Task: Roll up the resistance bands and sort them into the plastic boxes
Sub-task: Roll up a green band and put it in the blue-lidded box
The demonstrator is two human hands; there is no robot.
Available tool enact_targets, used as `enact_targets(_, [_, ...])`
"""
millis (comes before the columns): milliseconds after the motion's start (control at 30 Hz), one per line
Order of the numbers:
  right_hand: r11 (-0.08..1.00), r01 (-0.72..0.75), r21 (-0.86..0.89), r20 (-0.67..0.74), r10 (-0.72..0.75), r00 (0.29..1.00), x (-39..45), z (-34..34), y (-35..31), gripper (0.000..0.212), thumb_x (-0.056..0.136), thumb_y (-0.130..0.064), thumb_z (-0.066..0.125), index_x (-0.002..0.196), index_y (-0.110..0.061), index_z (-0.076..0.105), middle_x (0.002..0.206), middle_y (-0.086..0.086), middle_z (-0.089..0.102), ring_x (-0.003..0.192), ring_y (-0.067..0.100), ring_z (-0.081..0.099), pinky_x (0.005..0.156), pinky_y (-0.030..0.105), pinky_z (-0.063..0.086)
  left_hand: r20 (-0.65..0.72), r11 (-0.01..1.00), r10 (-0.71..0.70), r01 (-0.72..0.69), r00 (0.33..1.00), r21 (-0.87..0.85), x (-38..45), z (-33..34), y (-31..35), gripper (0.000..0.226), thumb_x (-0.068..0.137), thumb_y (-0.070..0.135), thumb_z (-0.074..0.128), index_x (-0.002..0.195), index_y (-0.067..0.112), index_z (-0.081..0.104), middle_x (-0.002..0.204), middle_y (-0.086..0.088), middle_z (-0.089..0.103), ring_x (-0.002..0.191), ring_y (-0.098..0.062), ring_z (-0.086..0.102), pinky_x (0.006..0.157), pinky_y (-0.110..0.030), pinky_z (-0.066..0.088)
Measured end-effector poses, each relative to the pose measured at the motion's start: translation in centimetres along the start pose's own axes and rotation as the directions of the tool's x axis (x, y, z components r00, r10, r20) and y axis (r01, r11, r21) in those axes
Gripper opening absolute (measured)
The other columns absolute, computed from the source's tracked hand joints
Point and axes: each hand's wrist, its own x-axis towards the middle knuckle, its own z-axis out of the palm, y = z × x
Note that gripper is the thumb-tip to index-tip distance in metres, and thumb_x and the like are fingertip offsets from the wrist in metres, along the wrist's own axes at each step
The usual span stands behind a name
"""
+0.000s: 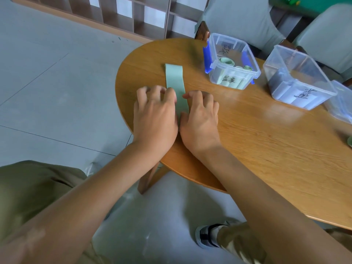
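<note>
A pale green resistance band point(174, 79) lies flat on the wooden table point(257, 141), running away from me. My left hand point(155, 115) and my right hand point(200, 119) sit side by side over its near end, fingers curled, pinching the band's edges from either side. The near end is hidden under my hands. Beyond the band stands a clear plastic box with blue latches point(231, 61), holding several rolled green bands. To its right is a second clear box point(297, 79) with dark contents.
A third clear box point(342, 103) shows at the right edge. A small green object point(350, 142) lies at the table's far right. Grey-covered chairs point(245, 18) stand behind the table. A wooden shelf unit point(122, 14) lines the wall. The table's rounded edge is close to my hands.
</note>
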Motion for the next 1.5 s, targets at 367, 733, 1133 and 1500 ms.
enact_targets(367, [0.99,0.035,-0.14,-0.078,-0.046,0.996,4.6,2.2,-0.6,0.045,0.091,-0.006,0.051,0.133,-0.02,0.046,0.132,0.004,0.043,0.118,0.026,0.038,0.098,0.038,0.041,0.032,0.998,0.011,-0.013,0.999,0.056,4.2,2.1,-1.1,0.032,0.094,0.02,0.06,0.125,0.012,0.059,0.129,-0.013,0.059,0.126,-0.037,0.043,0.094,-0.043,0.046])
enact_targets(733, [0.952,-0.041,-0.305,-0.09,0.014,0.996,9.1,3.3,-1.4,0.044,0.091,-0.004,0.047,0.132,-0.018,0.044,0.133,0.007,0.042,0.126,0.029,0.038,0.099,0.04,0.043,-0.036,0.968,-0.008,-0.002,0.999,-0.25,7.0,3.2,-2.8,0.022,0.094,-0.002,0.054,0.108,0.01,0.064,0.11,-0.01,0.064,0.107,-0.03,0.053,0.081,-0.03,0.038])
enact_targets(1133, [0.943,-0.12,-0.311,-0.128,0.083,0.988,12.6,4.4,-1.6,0.045,0.084,0.002,0.047,0.126,-0.014,0.044,0.129,0.009,0.045,0.123,0.031,0.043,0.095,0.041,0.042,0.124,0.864,-0.09,0.139,0.988,-0.483,3.3,-0.1,-1.8,0.014,0.086,0.008,0.061,0.095,0.018,0.061,0.086,0.007,0.068,0.08,-0.011,0.065,0.073,-0.032,0.056])
enact_targets(1500, [0.937,-0.197,0.288,-0.038,0.217,0.976,9.7,2.1,1.3,0.03,0.096,-0.009,0.044,0.118,-0.016,0.062,0.117,0.002,0.063,0.112,0.021,0.057,0.098,0.035,0.047,0.133,0.865,0.042,0.03,0.99,-0.501,2.7,0.2,-2.5,0.03,0.079,0.016,0.084,0.103,0.018,0.067,0.094,0.01,0.069,0.082,-0.003,0.065,0.078,-0.031,0.058])
